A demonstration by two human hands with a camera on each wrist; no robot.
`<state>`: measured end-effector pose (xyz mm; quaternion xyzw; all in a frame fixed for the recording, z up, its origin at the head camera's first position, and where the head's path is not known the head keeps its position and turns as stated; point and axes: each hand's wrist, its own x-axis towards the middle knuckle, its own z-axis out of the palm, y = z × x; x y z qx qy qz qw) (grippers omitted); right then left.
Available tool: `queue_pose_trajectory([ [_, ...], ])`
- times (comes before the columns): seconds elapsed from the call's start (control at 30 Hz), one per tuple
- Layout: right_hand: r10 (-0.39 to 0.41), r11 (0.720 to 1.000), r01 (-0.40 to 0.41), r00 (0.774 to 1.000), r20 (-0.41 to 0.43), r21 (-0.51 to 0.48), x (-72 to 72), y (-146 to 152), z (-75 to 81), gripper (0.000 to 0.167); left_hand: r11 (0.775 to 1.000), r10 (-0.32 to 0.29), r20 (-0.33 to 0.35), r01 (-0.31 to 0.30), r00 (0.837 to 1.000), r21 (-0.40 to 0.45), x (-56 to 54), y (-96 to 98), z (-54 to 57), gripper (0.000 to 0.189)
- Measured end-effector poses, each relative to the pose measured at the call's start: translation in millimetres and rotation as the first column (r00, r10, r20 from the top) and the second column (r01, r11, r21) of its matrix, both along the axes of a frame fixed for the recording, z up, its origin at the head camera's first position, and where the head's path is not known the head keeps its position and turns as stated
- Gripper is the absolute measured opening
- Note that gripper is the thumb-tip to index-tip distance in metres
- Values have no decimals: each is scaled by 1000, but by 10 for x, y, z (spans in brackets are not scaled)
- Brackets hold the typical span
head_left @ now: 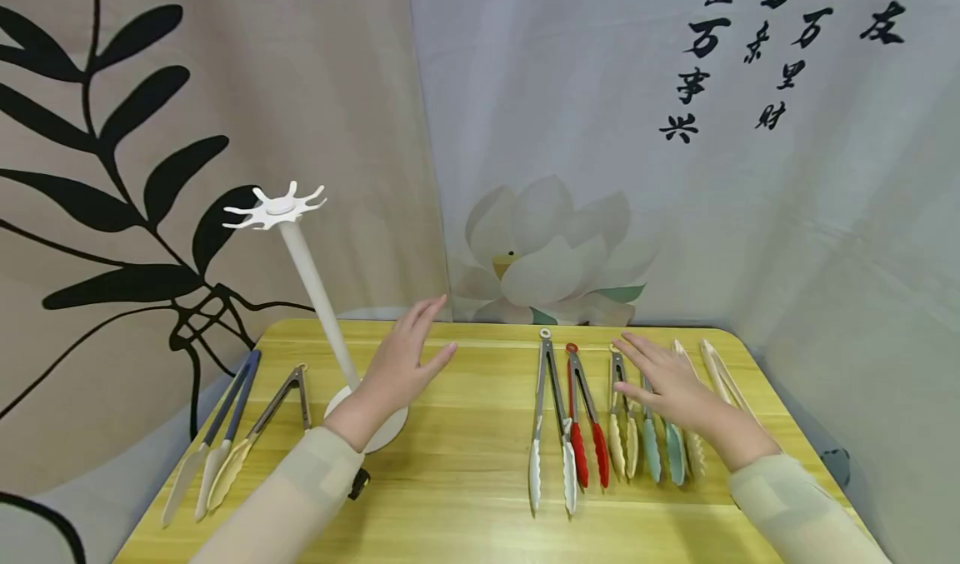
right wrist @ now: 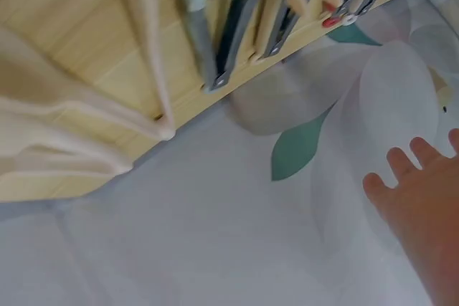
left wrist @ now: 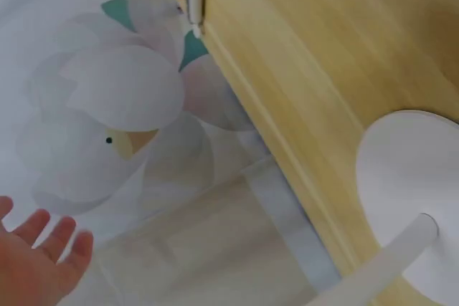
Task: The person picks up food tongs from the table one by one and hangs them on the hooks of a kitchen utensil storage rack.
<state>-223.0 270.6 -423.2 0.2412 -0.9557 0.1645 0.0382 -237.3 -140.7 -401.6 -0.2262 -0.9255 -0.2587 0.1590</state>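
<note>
My left hand (head_left: 397, 364) is raised with its fingers straight, next to a white stand (head_left: 317, 285) with a round base and curved hooks on top; it holds nothing. Over the row of tongs at the right hovers my right hand (head_left: 675, 387), fingers extended and nothing in its grasp. That row has white-tipped tongs (head_left: 567, 456), red tongs (head_left: 602, 451), cream-tipped tongs (head_left: 617, 443), teal-tipped tongs (head_left: 651, 447) and beige tongs (head_left: 723, 372). Part of the teal and beige ones is hidden behind the right hand and arm. Both hands also appear in their wrist views.
Blue-handled tongs (head_left: 238, 410) and yellow-tipped tongs (head_left: 258, 426) lie at the left of the wooden table (head_left: 465, 464). The left forearm partly covers the yellow-tipped pair. A printed curtain (head_left: 555, 131) hangs behind the table's far edge.
</note>
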Motion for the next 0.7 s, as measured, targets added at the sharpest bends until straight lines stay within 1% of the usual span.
queue_pose_trajectory([
  [0.07,13,1000,-13,1000,5,-11,1,-62,-2,69,996,-22,25,20,999,86,19,-3,47,67],
  [0.13,30,999,-29,999,20,-33,-1,-127,-7,69,985,-48,42,40,998,166,31,-14,81,65],
  [0.2,44,998,-41,998,41,-56,-8,-195,-19,70,970,-69,41,57,997,237,36,-26,102,63],
  [0.27,57,995,-52,997,59,-80,-21,-269,-42,70,952,-90,25,78,996,297,50,-37,124,62],
  [0.33,65,994,-57,995,79,-96,-37,-344,-81,70,935,-102,-1,97,995,341,77,-47,153,63],
  [0.4,67,991,-53,991,118,-119,-48,-423,-128,71,921,-108,-21,108,994,375,119,-61,192,63],
  [0.43,75,990,-58,989,130,-131,-51,-461,-149,71,912,-109,-25,110,994,395,171,-53,249,63],
  [0.5,86,987,-63,984,155,-151,-56,-547,-181,70,897,-110,-34,114,993,427,213,-81,293,61],
  [0.53,94,985,-66,981,170,-162,-57,-593,-190,70,889,-110,-37,115,993,444,250,-89,336,60],
  [0.63,122,980,-87,973,197,-178,-63,-735,-209,70,865,-88,-50,101,995,491,377,-111,483,58],
  [0.67,122,980,-83,968,217,-180,-64,-783,-213,70,863,-81,-65,102,995,495,393,-134,496,57],
  [0.7,128,979,-85,964,233,-184,-65,-824,-221,70,860,-67,-78,97,995,501,439,-139,543,56],
])
